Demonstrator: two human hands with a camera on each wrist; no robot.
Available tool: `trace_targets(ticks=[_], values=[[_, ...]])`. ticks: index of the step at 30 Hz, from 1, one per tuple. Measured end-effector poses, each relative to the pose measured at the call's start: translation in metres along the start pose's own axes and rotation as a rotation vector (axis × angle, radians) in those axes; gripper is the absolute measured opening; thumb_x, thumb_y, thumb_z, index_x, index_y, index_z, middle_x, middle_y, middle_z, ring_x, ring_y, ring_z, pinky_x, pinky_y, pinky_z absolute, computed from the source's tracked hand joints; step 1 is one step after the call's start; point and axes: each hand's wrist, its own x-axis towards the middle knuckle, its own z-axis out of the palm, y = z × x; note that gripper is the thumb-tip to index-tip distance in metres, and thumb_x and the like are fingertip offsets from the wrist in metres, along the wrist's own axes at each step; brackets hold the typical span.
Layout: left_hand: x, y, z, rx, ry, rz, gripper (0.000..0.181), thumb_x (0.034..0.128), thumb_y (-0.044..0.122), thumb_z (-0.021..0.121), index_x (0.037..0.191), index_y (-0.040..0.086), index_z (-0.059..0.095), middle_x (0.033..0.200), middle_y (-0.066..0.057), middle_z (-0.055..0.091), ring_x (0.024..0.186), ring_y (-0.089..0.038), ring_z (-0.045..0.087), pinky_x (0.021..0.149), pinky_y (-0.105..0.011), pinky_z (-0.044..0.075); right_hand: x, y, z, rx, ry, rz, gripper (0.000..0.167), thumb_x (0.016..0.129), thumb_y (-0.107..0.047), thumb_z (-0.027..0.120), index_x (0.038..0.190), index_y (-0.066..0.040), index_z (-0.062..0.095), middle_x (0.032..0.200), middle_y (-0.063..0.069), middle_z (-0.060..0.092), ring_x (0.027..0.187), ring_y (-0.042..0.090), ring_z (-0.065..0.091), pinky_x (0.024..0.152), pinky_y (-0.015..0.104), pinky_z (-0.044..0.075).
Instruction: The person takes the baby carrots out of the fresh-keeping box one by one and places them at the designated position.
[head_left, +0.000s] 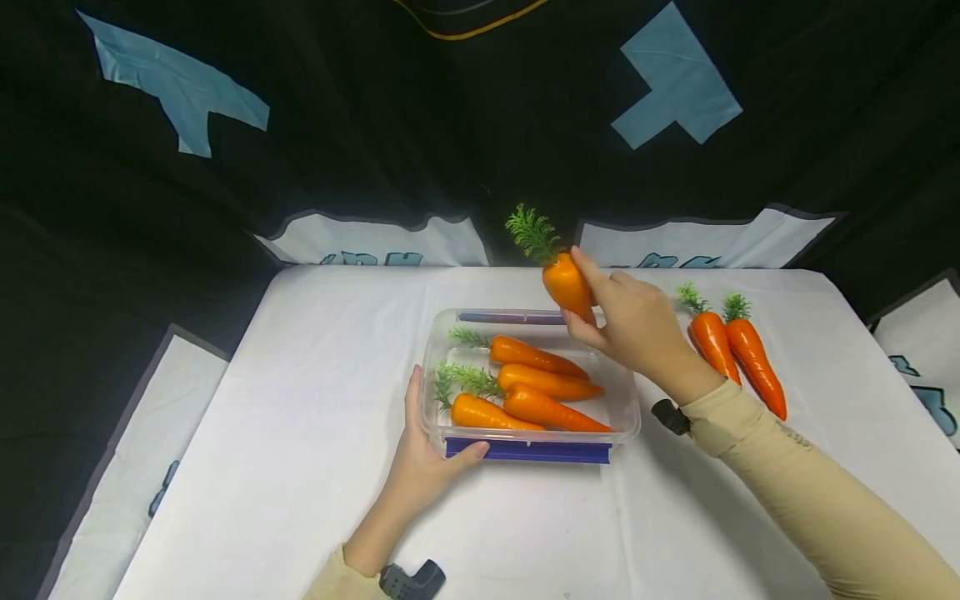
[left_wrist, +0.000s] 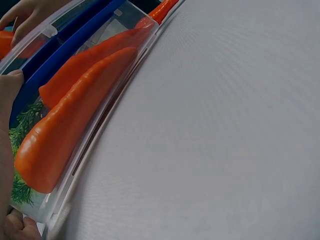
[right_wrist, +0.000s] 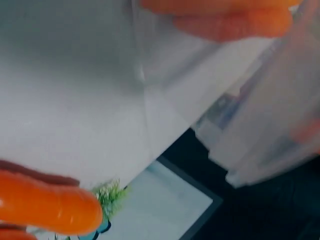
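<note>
My right hand (head_left: 630, 321) pinches an orange carrot (head_left: 567, 285) with a green leafy top between thumb and fingers, above the back right part of a clear plastic container (head_left: 628, 408). Several carrots (head_left: 551, 383) lie side by side in the container, tops to the left. At its front left corner my left hand (head_left: 420, 467) grips the container, thumb on the front by the blue clip (head_left: 528, 451) and fingers along the left side. In the left wrist view, the left thumb (left_wrist: 9, 95) shows next to the blue clip. The right wrist view is blurred.
Two more carrots (head_left: 714, 343) (head_left: 757, 367) lie on the white-covered table (head_left: 315, 375), right of the container and close to the right forearm. A black cloth (head_left: 420, 142) with blue and white patches hangs behind the table's back edge.
</note>
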Motion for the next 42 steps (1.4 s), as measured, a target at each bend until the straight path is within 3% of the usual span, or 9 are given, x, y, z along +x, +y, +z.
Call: trace_targets(ticks=[6,15,19,24,27,30,34,37,42], values=[[0.000,0.000,0.001,-0.006,-0.001,-0.005,0.128,0.0739,0.028,0.088,0.159,0.033,-0.007,0.168,-0.004,0.003,0.151,-0.033,0.024,0.119,-0.061,0.022,-0.006,0.013,-0.016,-0.031,0.058,0.009,0.076,0.084,-0.036,0.069,0.148,-0.003,0.044,0.076,0.016,0.068,0.057,0.027,0.058,0.048,0.037,0.052],[-0.001,0.002,0.000,-0.005,0.006,-0.026,0.128,0.0734,0.029,0.089,0.159,0.035,-0.006,0.168,-0.003,0.003,0.152,-0.033,0.020,0.121,-0.060,0.018,-0.031,0.047,-0.042,-0.051,0.104,0.110,0.080,0.084,-0.027,0.068,0.152,-0.002,0.036,0.081,0.021,0.068,0.059,0.031,0.061,0.050,0.043,0.055],[-0.001,0.001,0.000,0.013,0.007,-0.035,0.128,0.0731,0.031,0.089,0.159,0.034,-0.006,0.168,-0.003,0.002,0.152,-0.034,0.018,0.121,-0.062,0.018,-0.052,0.066,-0.055,-0.059,0.123,0.216,0.080,0.085,-0.027,0.066,0.155,-0.006,0.032,0.082,0.023,0.068,0.059,0.032,0.062,0.051,0.044,0.053],[0.000,-0.001,0.000,0.015,0.004,-0.041,0.128,0.0733,0.031,0.089,0.159,0.034,-0.007,0.168,-0.004,0.003,0.152,-0.034,0.019,0.120,-0.062,0.018,-0.084,0.091,-0.071,-0.084,0.111,0.391,0.079,0.089,-0.030,0.065,0.156,-0.008,0.030,0.082,0.025,0.066,0.061,0.035,0.059,0.050,0.033,0.045],[0.000,-0.001,0.000,0.017,0.004,-0.044,0.128,0.0735,0.032,0.089,0.159,0.035,-0.007,0.168,-0.003,0.003,0.152,-0.034,0.018,0.120,-0.063,0.018,-0.105,0.107,-0.077,-0.111,0.101,0.499,0.078,0.091,-0.032,0.062,0.156,-0.007,0.029,0.088,0.029,0.065,0.064,0.039,0.059,0.048,0.032,0.041],[0.001,-0.003,0.000,0.019,0.002,-0.043,0.128,0.0736,0.032,0.089,0.159,0.035,-0.007,0.168,-0.003,0.003,0.152,-0.034,0.018,0.120,-0.063,0.018,-0.127,0.122,-0.080,-0.153,0.073,0.603,0.077,0.093,-0.032,0.059,0.157,-0.007,0.026,0.093,0.033,0.063,0.066,0.043,0.057,0.047,0.038,0.039],[0.001,-0.002,0.000,0.020,0.001,-0.038,0.128,0.0735,0.031,0.089,0.159,0.034,-0.007,0.168,-0.004,0.003,0.152,-0.034,0.019,0.121,-0.062,0.018,-0.157,0.137,-0.082,-0.210,0.031,0.683,0.077,0.093,-0.030,0.058,0.157,-0.004,0.025,0.094,0.035,0.061,0.060,0.043,0.054,0.045,0.037,0.034],[0.001,0.000,0.000,0.016,0.002,-0.038,0.129,0.0734,0.030,0.089,0.158,0.036,-0.008,0.168,-0.006,0.003,0.152,-0.034,0.018,0.121,-0.062,0.018,-0.175,0.146,-0.081,-0.229,-0.061,0.754,0.078,0.094,-0.030,0.058,0.157,-0.004,0.021,0.094,0.035,0.059,0.057,0.039,0.049,0.048,0.036,0.032],[0.000,0.002,0.000,0.011,0.000,-0.041,0.129,0.0731,0.029,0.089,0.158,0.039,-0.008,0.168,-0.008,0.004,0.152,-0.035,0.019,0.121,-0.061,0.018,-0.195,0.159,-0.079,-0.245,-0.262,0.861,0.083,0.094,-0.028,0.059,0.159,-0.006,0.011,0.099,0.037,0.057,0.064,0.040,0.050,0.055,0.044,0.036]])
